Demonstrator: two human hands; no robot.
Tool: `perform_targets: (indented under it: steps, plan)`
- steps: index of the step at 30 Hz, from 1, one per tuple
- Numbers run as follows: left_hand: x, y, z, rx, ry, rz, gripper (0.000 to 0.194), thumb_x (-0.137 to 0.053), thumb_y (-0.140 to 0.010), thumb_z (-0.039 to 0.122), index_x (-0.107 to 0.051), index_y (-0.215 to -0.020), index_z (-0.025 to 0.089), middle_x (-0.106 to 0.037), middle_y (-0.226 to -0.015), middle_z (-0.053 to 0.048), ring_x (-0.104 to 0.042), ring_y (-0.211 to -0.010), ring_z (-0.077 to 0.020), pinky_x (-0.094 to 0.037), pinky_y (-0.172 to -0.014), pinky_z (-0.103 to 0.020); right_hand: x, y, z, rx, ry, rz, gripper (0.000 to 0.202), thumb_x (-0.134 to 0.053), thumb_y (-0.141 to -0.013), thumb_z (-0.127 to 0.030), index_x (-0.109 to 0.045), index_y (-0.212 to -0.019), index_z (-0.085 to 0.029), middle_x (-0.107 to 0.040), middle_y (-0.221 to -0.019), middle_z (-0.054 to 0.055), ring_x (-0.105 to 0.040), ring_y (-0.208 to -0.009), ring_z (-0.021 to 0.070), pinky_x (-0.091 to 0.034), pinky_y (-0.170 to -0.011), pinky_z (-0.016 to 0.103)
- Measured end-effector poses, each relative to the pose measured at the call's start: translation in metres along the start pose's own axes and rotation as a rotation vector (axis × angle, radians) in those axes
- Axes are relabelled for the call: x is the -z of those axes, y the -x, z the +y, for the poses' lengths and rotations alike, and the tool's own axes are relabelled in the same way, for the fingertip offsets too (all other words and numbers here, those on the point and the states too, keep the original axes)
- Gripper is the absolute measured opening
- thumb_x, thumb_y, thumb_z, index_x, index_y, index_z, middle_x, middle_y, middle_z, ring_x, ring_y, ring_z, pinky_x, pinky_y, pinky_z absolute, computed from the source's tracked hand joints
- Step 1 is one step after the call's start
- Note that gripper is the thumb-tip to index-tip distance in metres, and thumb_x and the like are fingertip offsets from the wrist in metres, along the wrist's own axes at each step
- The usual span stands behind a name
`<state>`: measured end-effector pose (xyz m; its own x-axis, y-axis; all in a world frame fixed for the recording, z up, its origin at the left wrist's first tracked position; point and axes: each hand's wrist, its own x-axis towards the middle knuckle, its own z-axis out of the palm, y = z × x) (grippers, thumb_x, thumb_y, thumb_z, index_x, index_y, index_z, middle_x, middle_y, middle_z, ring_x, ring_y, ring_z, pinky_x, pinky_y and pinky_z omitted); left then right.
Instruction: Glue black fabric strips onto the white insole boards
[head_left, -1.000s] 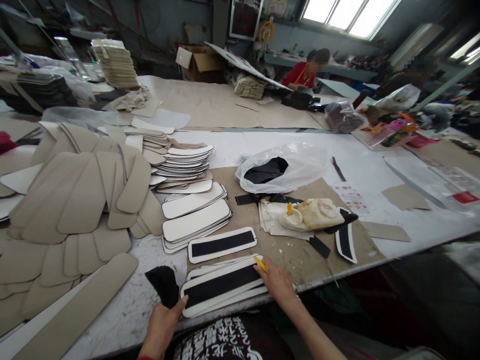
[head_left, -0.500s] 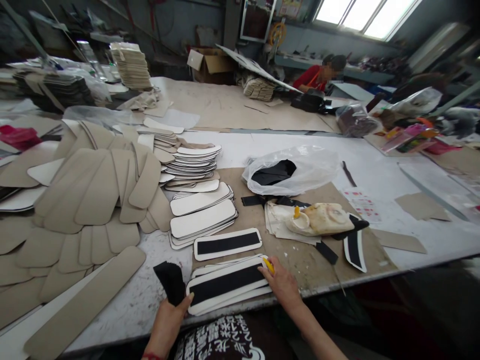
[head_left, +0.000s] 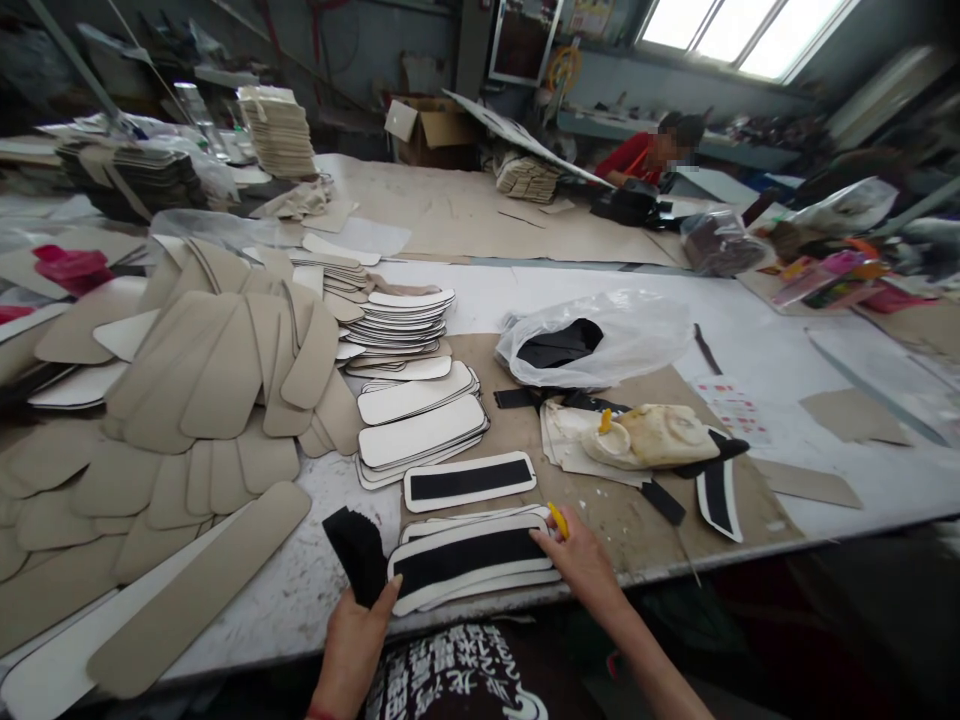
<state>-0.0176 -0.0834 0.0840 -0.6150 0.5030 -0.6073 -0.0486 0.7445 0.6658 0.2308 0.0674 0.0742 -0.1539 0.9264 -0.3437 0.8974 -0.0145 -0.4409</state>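
Observation:
My left hand (head_left: 354, 640) is closed around a bundle of black strips (head_left: 354, 548). Its thumb presses the left end of a black strip (head_left: 466, 556) lying along a white rounded panel. That panel tops a small pile of white panels (head_left: 517, 580) at the table's front edge. At the pile's right end, my right hand (head_left: 589, 565) has fingertips on the strip's other end. A small yellow tool (head_left: 558, 520), its kind unclear, sticks up from this hand's grip. Just behind lies another white panel with a black strip (head_left: 471, 481).
Beige panels (head_left: 217, 370) spread in heaps over the left side. White panels (head_left: 424, 430) are stacked behind the hands. To the right sit a stained plastic bottle (head_left: 660, 436) and a clear bag (head_left: 637, 335) with black material. A person in red (head_left: 637, 155) sits beyond the table.
The whole view has shifted slightly, so things appear a little further right. Both hands keep their places at the two ends of the strip.

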Motion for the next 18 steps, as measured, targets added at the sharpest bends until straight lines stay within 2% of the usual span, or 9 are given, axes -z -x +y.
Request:
perform_targets:
  steps: [2,5,8,13,18]
  plan:
    - [0.004,-0.001,-0.001,-0.022,0.036,-0.041,0.042,-0.061,-0.060,0.048,-0.060,-0.080,0.012,-0.067,-0.077,-0.008,-0.059,-0.080,-0.0259,-0.044,-0.071,-0.031,0.009,0.002,-0.006,0.026,-0.107,-0.002,0.021,-0.051,-0.071,-0.040,-0.042,-0.072,-0.021,-0.050,-0.065,-0.003,-0.050,-0.062,0.0151,-0.037,-0.059,0.026]
    - [0.011,-0.004,0.000,-0.039,0.051,-0.119,0.037,-0.059,-0.060,0.052,-0.055,-0.064,0.016,-0.058,-0.055,-0.002,-0.054,-0.060,-0.0199,-0.041,-0.059,-0.030,0.026,0.006,-0.017,0.061,-0.265,-0.024,0.021,-0.049,-0.074,-0.041,-0.041,-0.072,-0.021,-0.045,-0.062,-0.005,-0.046,-0.059,0.0131,-0.038,-0.058,0.025]
    - [0.020,-0.002,0.008,-0.036,0.059,-0.129,0.038,-0.058,-0.059,0.055,-0.050,-0.055,0.018,-0.048,-0.047,0.002,-0.046,-0.052,-0.0163,-0.037,-0.054,-0.028,0.043,0.013,-0.027,0.141,-0.374,-0.047,0.023,-0.044,-0.078,-0.043,-0.045,-0.078,-0.020,-0.049,-0.068,-0.003,-0.048,-0.066,0.0135,-0.039,-0.063,0.025]
    - [0.029,0.007,0.027,-0.073,0.084,-0.190,0.038,-0.057,-0.060,0.055,-0.048,-0.055,0.018,-0.047,-0.049,0.003,-0.043,-0.052,-0.0149,-0.035,-0.055,-0.028,0.056,0.022,-0.039,0.185,-0.313,-0.101,0.025,-0.048,-0.077,-0.043,-0.050,-0.074,-0.019,-0.053,-0.067,-0.002,-0.049,-0.063,0.0140,-0.039,-0.060,0.024]
    - [0.027,0.004,0.030,-0.119,0.022,-0.192,0.039,-0.056,-0.059,0.056,-0.048,-0.052,0.019,-0.047,-0.047,0.002,-0.046,-0.054,-0.0167,-0.036,-0.057,-0.029,0.055,0.026,-0.040,0.230,-0.183,-0.046,0.022,-0.043,-0.080,-0.039,-0.050,-0.071,-0.020,-0.056,-0.065,-0.001,-0.049,-0.060,0.0142,-0.038,-0.059,0.025]
